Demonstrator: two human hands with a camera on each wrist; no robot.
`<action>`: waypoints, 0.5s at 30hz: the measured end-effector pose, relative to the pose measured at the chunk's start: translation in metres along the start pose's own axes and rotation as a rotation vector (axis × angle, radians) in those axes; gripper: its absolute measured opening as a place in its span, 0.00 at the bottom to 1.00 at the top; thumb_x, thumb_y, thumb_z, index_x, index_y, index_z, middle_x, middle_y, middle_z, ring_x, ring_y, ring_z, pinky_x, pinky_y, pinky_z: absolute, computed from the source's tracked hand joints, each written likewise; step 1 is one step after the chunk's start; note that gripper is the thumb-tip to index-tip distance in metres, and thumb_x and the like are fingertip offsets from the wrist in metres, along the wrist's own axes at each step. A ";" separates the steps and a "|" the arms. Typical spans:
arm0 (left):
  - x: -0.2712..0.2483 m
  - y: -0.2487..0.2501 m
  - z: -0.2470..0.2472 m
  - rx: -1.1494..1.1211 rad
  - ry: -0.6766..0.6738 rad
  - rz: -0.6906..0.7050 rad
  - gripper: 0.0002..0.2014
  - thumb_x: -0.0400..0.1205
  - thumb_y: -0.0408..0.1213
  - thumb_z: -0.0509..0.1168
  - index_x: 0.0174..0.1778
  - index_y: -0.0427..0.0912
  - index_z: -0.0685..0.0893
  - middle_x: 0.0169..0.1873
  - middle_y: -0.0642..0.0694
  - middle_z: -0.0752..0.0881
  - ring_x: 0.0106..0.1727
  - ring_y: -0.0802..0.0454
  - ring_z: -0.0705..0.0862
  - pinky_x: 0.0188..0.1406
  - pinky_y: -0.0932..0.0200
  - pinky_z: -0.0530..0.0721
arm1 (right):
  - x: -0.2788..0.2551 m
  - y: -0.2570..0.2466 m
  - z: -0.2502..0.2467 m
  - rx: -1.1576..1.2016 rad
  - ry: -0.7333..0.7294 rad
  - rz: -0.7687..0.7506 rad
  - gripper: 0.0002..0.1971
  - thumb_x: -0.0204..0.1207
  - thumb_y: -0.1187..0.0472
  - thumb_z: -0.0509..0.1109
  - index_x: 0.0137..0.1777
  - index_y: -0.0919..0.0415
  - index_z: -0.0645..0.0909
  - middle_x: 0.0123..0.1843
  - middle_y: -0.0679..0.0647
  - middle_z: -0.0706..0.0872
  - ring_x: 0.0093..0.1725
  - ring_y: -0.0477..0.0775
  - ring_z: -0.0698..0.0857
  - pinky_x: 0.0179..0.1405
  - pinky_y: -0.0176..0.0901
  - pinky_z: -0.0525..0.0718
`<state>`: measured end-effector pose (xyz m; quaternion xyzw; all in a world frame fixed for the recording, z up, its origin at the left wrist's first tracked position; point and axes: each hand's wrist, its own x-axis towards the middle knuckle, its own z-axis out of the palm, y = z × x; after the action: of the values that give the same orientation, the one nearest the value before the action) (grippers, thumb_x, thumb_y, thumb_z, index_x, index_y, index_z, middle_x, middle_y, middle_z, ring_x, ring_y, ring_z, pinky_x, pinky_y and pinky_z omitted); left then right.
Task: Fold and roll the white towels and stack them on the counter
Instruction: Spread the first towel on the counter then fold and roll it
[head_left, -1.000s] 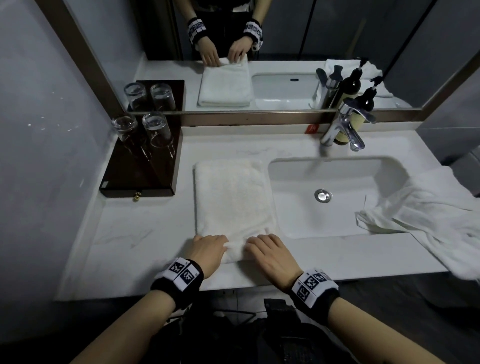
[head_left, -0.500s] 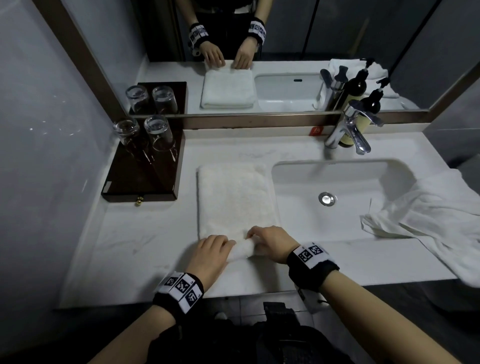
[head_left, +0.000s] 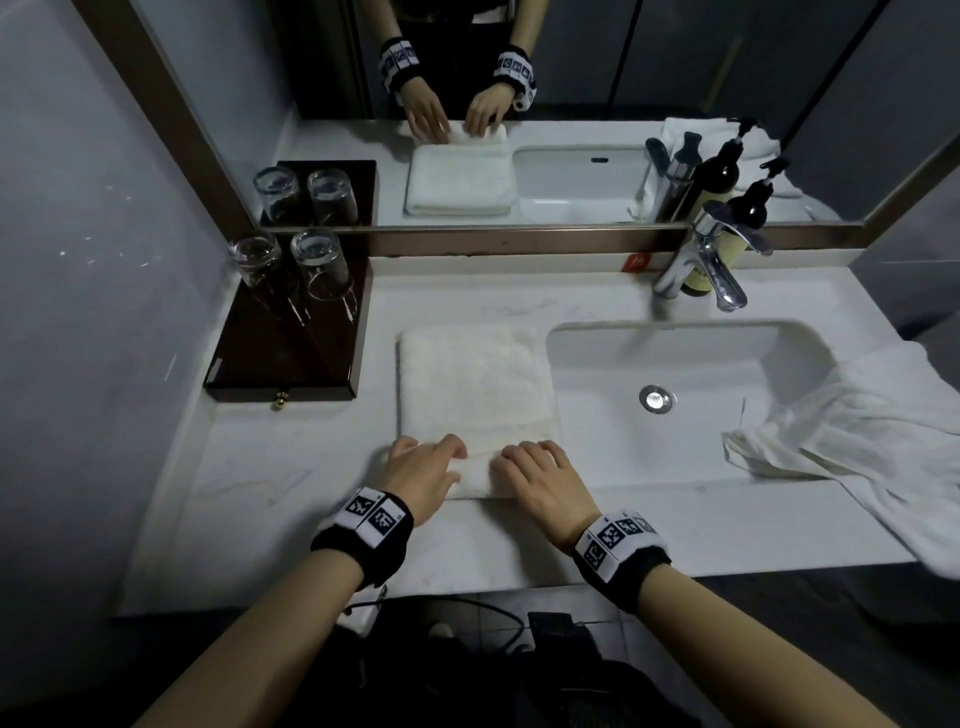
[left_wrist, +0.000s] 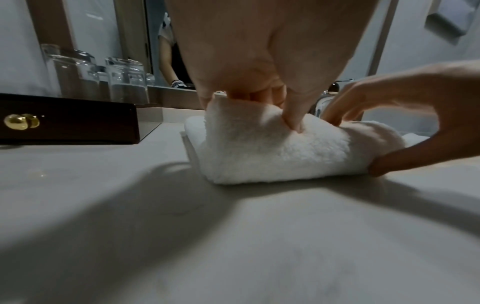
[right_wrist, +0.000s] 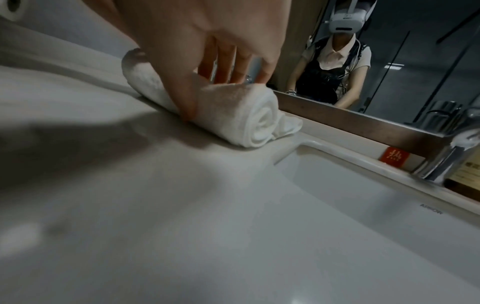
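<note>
Towel (head_left: 470, 384) under both curled hands

Folded white towel (head_left: 470, 384) flat on the counter (head_left: 249, 483), long axis running 6 to 12 o'clock, just left of the basin. Near end rolled into a tight spiral cylinder (right_wrist: 249, 115) lying crosswise. Second white towel (head_left: 857, 431), crumpled and unfolded, at 3 o'clock, overhanging the counter edge.

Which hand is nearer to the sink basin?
Right. The right hand grips the roll of the towel at the end beside the sink; the left hand grips the far end, toward the dark tray.
</note>
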<state>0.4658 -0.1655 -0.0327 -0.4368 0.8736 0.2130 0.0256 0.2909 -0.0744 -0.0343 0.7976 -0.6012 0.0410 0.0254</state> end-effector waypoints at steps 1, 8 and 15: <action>0.002 0.000 0.000 0.003 0.009 0.001 0.12 0.84 0.40 0.58 0.63 0.49 0.73 0.57 0.50 0.85 0.61 0.50 0.79 0.68 0.56 0.58 | 0.003 0.000 -0.003 0.024 0.005 -0.003 0.19 0.68 0.66 0.54 0.49 0.59 0.86 0.46 0.53 0.88 0.44 0.55 0.87 0.49 0.44 0.86; -0.011 0.012 0.005 0.330 0.233 0.158 0.21 0.62 0.37 0.78 0.52 0.50 0.85 0.50 0.51 0.86 0.51 0.49 0.85 0.51 0.54 0.73 | 0.024 0.011 -0.004 0.277 -0.221 0.106 0.23 0.71 0.75 0.61 0.68 0.66 0.76 0.61 0.64 0.83 0.60 0.63 0.80 0.65 0.50 0.74; -0.006 0.010 -0.009 0.454 0.168 0.168 0.31 0.55 0.30 0.78 0.56 0.51 0.85 0.45 0.54 0.87 0.44 0.53 0.87 0.44 0.58 0.83 | 0.042 0.026 -0.007 0.401 -0.289 0.216 0.22 0.75 0.69 0.63 0.70 0.58 0.75 0.63 0.59 0.84 0.62 0.61 0.80 0.61 0.44 0.72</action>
<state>0.4627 -0.1591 -0.0194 -0.3617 0.9314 -0.0241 0.0325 0.2773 -0.1208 -0.0238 0.7154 -0.6602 0.0472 -0.2238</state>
